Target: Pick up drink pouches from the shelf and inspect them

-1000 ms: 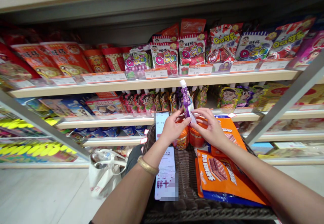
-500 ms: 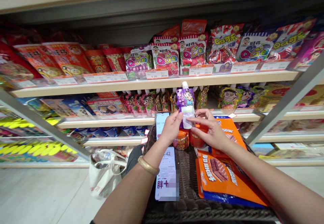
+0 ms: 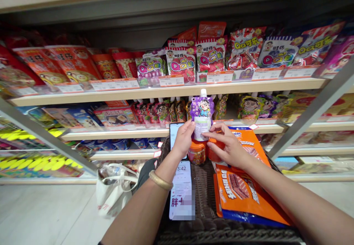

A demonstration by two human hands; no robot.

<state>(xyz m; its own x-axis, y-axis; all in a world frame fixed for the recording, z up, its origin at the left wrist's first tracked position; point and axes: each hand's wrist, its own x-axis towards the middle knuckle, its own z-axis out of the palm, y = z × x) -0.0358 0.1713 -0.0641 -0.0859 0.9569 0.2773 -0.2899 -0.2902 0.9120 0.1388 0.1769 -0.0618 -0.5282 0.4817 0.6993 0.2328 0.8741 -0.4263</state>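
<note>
1. Head view, the hands: both hold one purple pouch [image 3: 202, 114] upright in front of the shelves, its white cap on top. The left hand [image 3: 184, 140] pinches the lower left edge between thumb and fingers. The right hand [image 3: 228, 145] nips the lower right corner with thumb and forefinger, its other fingers loosely curled below. Gripping only the bottom edge leaves the cartoon front uncovered and facing the person, which I'd say is why it is held this way.

2. Where the pouch is: in the air, just above the far end of the basket [image 3: 204, 189] and level with the second shelf. It touches nothing but the fingers.

3. Behind it: a row of like pouches [image 3: 162, 110] stands caps-up along that shelf, fronts out so shoppers can read them. On the shelf [image 3: 166, 90] above, candy bags lean behind price tags.

4. In the basket: two orange-lidded jars [image 3: 196, 152] stand at the far end, right under the hands. Orange packs [image 3: 240, 189] lie flat on the right. A phone [image 3: 181, 189] lies screen-up on the left, where a glance reaches it.

5. On the floor, left of the basket, a white bag [image 3: 113, 189] slumps against the lowest shelf. A gold bracelet [image 3: 160, 180] sits on the left wrist.
</note>
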